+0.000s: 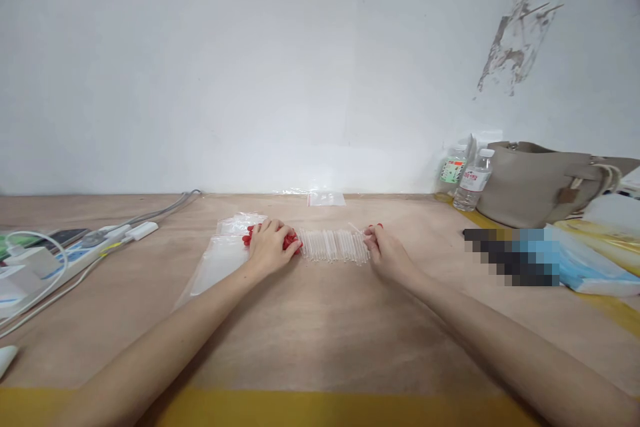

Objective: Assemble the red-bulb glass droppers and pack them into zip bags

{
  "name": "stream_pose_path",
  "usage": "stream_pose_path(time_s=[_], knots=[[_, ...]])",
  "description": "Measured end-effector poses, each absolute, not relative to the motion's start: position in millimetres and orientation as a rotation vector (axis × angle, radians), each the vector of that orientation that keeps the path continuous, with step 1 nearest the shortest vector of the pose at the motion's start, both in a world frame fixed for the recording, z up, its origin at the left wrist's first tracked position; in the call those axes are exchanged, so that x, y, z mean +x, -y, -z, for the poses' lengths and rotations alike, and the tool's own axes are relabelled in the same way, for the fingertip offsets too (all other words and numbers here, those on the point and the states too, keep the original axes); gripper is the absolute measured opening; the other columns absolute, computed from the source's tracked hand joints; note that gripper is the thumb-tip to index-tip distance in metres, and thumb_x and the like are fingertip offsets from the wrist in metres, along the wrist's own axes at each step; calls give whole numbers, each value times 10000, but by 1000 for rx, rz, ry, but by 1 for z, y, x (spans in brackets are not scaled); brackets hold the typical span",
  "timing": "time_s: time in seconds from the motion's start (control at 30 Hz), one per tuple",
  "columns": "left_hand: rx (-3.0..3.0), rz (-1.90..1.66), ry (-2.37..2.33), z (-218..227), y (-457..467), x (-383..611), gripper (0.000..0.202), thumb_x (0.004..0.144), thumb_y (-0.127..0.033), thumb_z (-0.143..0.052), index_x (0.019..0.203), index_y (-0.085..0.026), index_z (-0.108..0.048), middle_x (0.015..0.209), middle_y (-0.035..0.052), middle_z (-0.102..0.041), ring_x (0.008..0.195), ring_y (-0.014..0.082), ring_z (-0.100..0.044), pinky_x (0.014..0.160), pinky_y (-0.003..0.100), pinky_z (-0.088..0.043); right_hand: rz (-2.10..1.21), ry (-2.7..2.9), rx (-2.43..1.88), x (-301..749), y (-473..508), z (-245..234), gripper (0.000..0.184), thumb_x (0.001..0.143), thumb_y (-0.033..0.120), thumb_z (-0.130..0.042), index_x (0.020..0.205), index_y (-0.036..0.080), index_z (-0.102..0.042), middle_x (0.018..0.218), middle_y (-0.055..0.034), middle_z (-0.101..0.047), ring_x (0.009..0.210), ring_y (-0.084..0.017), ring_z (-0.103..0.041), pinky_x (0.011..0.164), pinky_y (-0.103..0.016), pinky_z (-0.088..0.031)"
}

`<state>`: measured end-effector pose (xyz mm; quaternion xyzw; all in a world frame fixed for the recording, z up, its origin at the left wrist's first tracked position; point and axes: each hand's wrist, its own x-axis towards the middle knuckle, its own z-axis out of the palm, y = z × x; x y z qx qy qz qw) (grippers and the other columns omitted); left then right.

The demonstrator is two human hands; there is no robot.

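My left hand (270, 247) rests on a heap of small glossy red pieces (247, 237), its fingers curled over them and its thumb near the right side of the heap. Beside it, a row of thin clear tubes (330, 245) lies side by side on the table. At the row's right end, my right hand (383, 250) is closed in a pinch on a slim clear tube (355, 229), which slants up to the left. Something red shows at the right fingertips, too small to make out. Clear plastic bags (223, 260) lie left of the heap.
A power strip (75, 257) with plugs and cables occupies the left side. On the right stand two plastic bottles (474, 180), a grey handbag (530, 187) and a blue-and-white packet (590, 267). Yellow tape (320, 408) runs along the front of the wooden table (320, 333); a white wall rises behind.
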<state>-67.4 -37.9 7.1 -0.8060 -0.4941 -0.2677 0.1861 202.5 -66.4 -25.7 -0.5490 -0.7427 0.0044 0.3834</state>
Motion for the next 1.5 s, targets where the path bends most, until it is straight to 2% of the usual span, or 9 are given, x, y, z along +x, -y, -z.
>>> stream_pose_path(time_s=[0.17,0.37,0.57,0.77,0.87,1.0,1.1,1.27,1.5], knots=[[-2213,685,1400,-3,25,-63,257,735,-402,-516,644,-176,-596,897,90,-527,887,258,-439,732,385,-311,25,1904,-1197,198,78,48,213,833,197,-359,951,162,-533,889,-98,-612,808,-194,-563,715,-313,-419],[-2172,845,1475,-1,22,-59,255,727,-334,-514,545,-170,-582,846,85,-525,876,258,-446,742,390,-341,-51,1911,-1222,197,83,51,94,805,195,-414,785,175,-504,716,-43,-574,662,-167,-529,611,-290,-408],[-2314,1198,1256,-5,47,-56,148,754,-271,-506,709,-165,-598,866,66,-513,877,211,-458,801,348,-371,-145,1823,-1174,200,83,53,98,812,207,-395,852,179,-479,785,-56,-570,728,-171,-537,658,-305,-434],[-2939,909,1051,15,90,-44,82,759,-209,-489,787,-171,-557,780,34,-513,742,157,-488,664,273,-415,-110,1854,-1100,202,83,55,243,844,214,-350,1033,180,-500,996,-91,-584,916,-192,-540,796,-350,-424],[-2964,875,1158,21,93,-39,133,740,-268,-536,824,-167,-554,745,25,-499,674,149,-482,611,267,-412,-115,1894,-1079,199,87,52,227,852,261,-372,966,188,-555,888,-70,-609,812,-174,-561,720,-311,-445],[-3015,934,1151,24,89,-32,150,769,-299,-531,808,-173,-601,771,38,-523,713,154,-501,658,275,-417,-65,1973,-1101,194,95,46,243,857,286,-381,899,188,-599,775,-59,-595,724,-162,-548,660,-289,-431],[-3003,1078,1150,26,89,-29,171,821,-262,-467,776,-175,-608,791,44,-549,735,152,-509,673,270,-413,-37,2016,-1086,190,101,43,238,860,274,-381,888,186,-600,774,-61,-591,728,-157,-540,662,-283,-410],[-3000,1227,1201,27,91,-29,145,840,-234,-437,892,-175,-559,785,27,-586,714,143,-525,643,255,-409,-33,2070,-1054,184,109,41,207,863,260,-392,903,199,-585,794,-40,-633,720,-138,-556,718,-299,-353],[-3189,1344,1263,29,89,-25,153,863,-275,-391,870,-165,-497,693,1,-588,622,118,-555,603,239,-443,-60,2103,-1058,179,113,42,204,867,267,-398,915,208,-587,815,-21,-658,683,-120,-552,715,-291,-302]])
